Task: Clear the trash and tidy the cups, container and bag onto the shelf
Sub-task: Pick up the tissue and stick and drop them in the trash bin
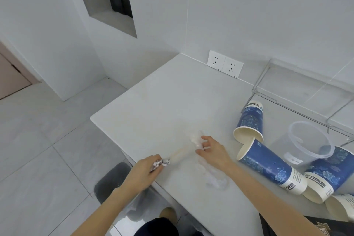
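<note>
Bin: dark round bin (113, 180) stands on the floor under the counter edge, lined with clear film, likely so scraps can drop straight in.
Left hand: left hand (147, 166) is closed on a crumpled printed wrapper (160, 164) at the counter's near edge, right above the bin.
Right hand: right hand (212, 151), fingers spread and loosely curled, touches a wisp of clear plastic (196, 140); whether it has hold of it, I cannot tell.
Loose film: thin, crinkled clear bag or film (215, 179) lies flat beside the right forearm.
Counter: pale, smooth stone-like counter (153, 105).
Cups: blue floral paper cups (268, 165) lie tipped over at the right, mouths towards the hands, touching one another.
Container: clear round plastic tub (310, 142) stands upright behind them.
Shelf: see-through shelf (298, 90) by the wall, holding none of the cups.
</note>
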`<state>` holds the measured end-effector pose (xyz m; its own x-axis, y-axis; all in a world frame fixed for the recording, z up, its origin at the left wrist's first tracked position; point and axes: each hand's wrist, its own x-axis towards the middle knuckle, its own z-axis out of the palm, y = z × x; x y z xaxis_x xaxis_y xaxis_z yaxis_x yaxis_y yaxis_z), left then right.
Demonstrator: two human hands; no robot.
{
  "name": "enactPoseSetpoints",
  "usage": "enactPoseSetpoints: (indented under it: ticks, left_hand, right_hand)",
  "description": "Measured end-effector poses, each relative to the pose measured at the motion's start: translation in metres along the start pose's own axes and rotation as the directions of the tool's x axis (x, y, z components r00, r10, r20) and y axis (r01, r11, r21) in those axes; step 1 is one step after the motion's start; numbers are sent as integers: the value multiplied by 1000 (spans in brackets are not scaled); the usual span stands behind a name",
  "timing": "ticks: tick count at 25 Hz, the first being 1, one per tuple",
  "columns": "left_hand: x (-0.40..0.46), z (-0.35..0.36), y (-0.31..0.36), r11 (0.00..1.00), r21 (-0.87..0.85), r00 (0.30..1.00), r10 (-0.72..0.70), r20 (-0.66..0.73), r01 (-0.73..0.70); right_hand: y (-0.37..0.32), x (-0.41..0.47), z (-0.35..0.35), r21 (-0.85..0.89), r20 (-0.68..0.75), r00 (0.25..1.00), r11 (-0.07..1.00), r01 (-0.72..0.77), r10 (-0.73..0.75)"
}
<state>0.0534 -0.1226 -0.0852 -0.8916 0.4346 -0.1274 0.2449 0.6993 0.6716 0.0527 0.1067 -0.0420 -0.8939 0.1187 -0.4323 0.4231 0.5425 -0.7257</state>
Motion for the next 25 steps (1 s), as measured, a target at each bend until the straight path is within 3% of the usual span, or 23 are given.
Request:
enactPoseSetpoints:
  ticks: [4,6,11,14,19,23,25]
  left_hand:
    - [-20,-9,6,945,-250,949,-262,-178,214]
    - [-34,-11,11,876,-396,888,-389,-245,275]
    - [-76,-16,-5,735,-536,718,-626,-303,415]
    - [-100,-23,-22,625,-625,606,-742,-287,469]
    - [-127,-41,-52,487,-727,547,-817,-184,483]
    - [-139,-65,-98,273,-815,479,-878,6,510]
    - [-142,-79,-128,217,-803,450,-890,70,555]
  right_hand:
    - [-19,0,21,120,40,998,992,45,-51]
    - [-30,-2,33,158,92,993,985,65,-80]
    - [-54,-14,71,190,249,957,976,102,-148]
    - [-66,-21,100,160,320,935,981,108,-155]
    - [-90,-16,156,39,387,912,990,134,-139]
    - [-113,-6,213,-34,448,889,992,125,-96]
    - [-125,1,246,-61,460,885,992,111,-70]
